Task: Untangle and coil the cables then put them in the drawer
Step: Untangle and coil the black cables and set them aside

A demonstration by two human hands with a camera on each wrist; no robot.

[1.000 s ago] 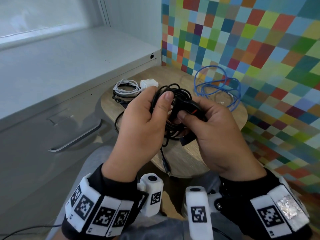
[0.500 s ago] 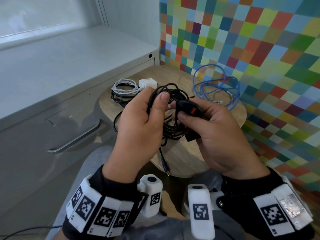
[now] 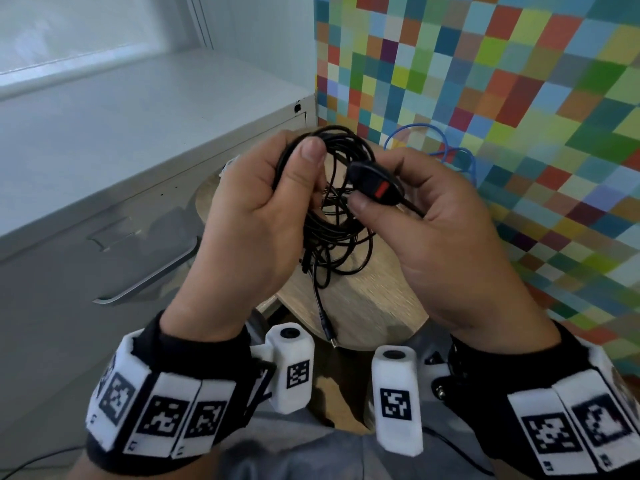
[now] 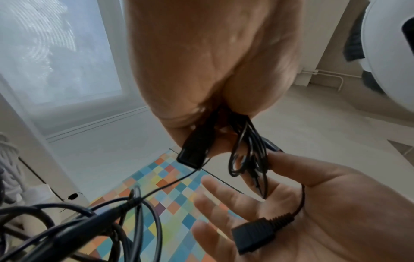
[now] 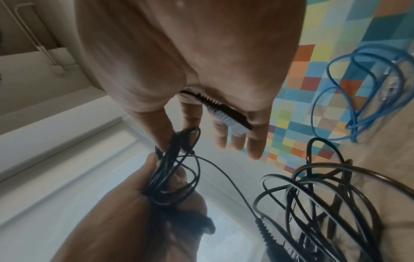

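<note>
1. Head view: a tangled black cable point(image 3: 332, 216) is held above the round wooden surface point(image 3: 374, 299) by both hands.
2. The left hand point(image 3: 249, 216) is closed round the bundle, thumb pressed on the loops.
3. The inline switch point(image 3: 375, 183) with its red button is pinched by the right hand point(image 3: 446, 237).
4. A blue cable point(image 3: 446, 150) lies on the surface behind, beside the closed drawer point(image 3: 104, 258).

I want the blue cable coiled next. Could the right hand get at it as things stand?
Probably not yet: the right hand pinches the black plug of the black cable. The blue cable lies unobstructed beyond it on the table.
</note>
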